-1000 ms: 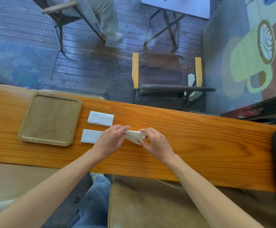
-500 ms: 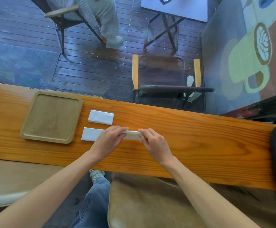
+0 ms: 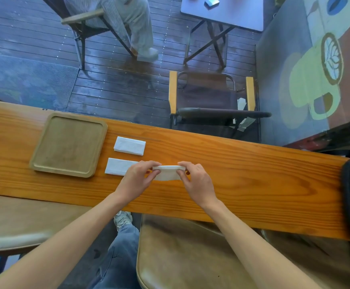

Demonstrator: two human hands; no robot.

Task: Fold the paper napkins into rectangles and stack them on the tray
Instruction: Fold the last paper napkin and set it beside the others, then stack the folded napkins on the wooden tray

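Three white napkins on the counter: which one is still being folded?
The white paper napkin pinched between the left hand and right hand, rightmost of the three. The other two folded napkins lie flat, unheld, beside the wooden tray.

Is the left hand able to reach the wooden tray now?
Probably yes, once freed. The left hand pinches a napkin together with the right hand. The tray lies to its left, with only a folded napkin lying flat between.
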